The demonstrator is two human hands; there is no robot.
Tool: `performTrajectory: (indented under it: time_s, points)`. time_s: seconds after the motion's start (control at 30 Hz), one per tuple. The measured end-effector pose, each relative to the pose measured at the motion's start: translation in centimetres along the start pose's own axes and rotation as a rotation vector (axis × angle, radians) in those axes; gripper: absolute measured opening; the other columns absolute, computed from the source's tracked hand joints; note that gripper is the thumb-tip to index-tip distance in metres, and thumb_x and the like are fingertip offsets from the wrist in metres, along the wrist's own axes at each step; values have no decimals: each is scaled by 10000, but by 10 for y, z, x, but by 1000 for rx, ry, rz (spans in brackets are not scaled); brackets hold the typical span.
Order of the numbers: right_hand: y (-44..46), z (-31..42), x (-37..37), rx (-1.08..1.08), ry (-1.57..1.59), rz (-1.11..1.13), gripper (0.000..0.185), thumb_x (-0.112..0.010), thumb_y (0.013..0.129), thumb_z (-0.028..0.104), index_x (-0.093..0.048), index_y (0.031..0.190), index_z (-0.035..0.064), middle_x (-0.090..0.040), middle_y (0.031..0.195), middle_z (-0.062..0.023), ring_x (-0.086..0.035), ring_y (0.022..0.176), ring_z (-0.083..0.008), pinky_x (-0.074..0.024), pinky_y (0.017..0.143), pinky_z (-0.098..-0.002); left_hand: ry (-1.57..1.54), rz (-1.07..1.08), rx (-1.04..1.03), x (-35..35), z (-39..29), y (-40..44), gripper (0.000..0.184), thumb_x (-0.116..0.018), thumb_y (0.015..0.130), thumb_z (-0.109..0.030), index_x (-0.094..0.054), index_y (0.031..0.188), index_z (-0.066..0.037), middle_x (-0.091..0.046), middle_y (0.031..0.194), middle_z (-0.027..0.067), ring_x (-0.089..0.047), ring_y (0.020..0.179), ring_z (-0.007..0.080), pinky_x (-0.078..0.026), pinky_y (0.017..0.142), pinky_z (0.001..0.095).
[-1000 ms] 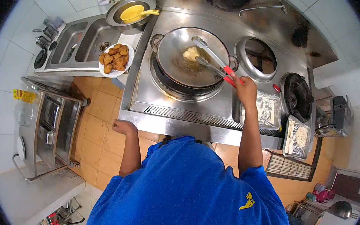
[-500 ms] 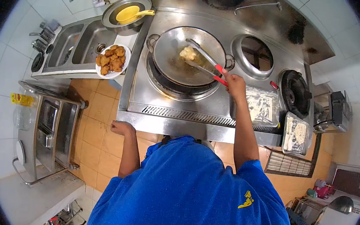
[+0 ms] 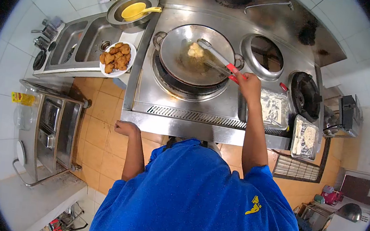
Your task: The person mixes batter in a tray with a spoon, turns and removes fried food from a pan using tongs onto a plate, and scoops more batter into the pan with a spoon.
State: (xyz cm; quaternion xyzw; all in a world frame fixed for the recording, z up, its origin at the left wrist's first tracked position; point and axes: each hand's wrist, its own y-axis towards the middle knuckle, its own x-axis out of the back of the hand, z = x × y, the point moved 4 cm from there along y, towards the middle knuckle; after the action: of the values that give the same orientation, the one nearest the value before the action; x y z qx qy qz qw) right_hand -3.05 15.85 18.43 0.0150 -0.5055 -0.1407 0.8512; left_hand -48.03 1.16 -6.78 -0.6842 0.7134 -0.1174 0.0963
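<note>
My right hand (image 3: 249,87) is closed round the red grips of metal tongs (image 3: 219,54). The tongs reach over the wok (image 3: 171,66), their two arms spread apart. A pale battered piece of food (image 3: 195,50) lies in the oil at the wok's middle, just left of the upper tong tip; whether they touch I cannot tell. My left hand (image 3: 127,128) hangs by the stove's front edge, its fingers curled in a fist with nothing visible in them.
A white plate of browned fried pieces (image 3: 118,58) stands left of the stove, beside the sink (image 3: 95,41). A yellow ladle (image 3: 134,11) lies in a metal basin. At the right are trays of white coating (image 3: 273,109) (image 3: 305,137) and a black burner (image 3: 303,96).
The tongs have shifted slightly right, their tips drawn away from around the food piece. My left hand has stayed in place.
</note>
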Motion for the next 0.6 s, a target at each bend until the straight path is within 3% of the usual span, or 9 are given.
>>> performTrajectory:
  time_s: [0.1,0.3,0.4,0.6]
  points:
    - [0,2,-1,-23,-53,49,495,-581,779,521,-681,720,39,-610,751,-240,-602,727,-401,-468,658,-458,9,8,0,1,-6,-6,314,-468,903,-226,-464,1060,46,-526,1015,183,-511,882,261,-415,807,335]
    - [16,-4,-32,76,31,-48,524,-576,776,541,-667,701,31,-603,736,-229,-593,685,-398,-465,644,-445,117,-68,-40,1,-14,-13,322,-466,900,-219,-465,1068,56,-513,1052,191,-504,912,271,-409,813,336]
    - [11,-7,-27,-62,134,58,508,-583,791,505,-645,667,17,-596,741,-232,-589,685,-391,-457,628,-435,96,-64,-49,1,-9,-7,333,-467,892,-223,-470,1077,54,-521,1043,187,-508,912,264,-409,805,328]
    - [-7,1,12,17,92,-27,458,-604,807,436,-645,673,0,-575,716,-232,-581,680,-385,-448,621,-434,5,16,7,1,-11,-9,353,-466,877,-224,-470,1096,53,-534,1020,178,-513,899,244,-413,785,320]
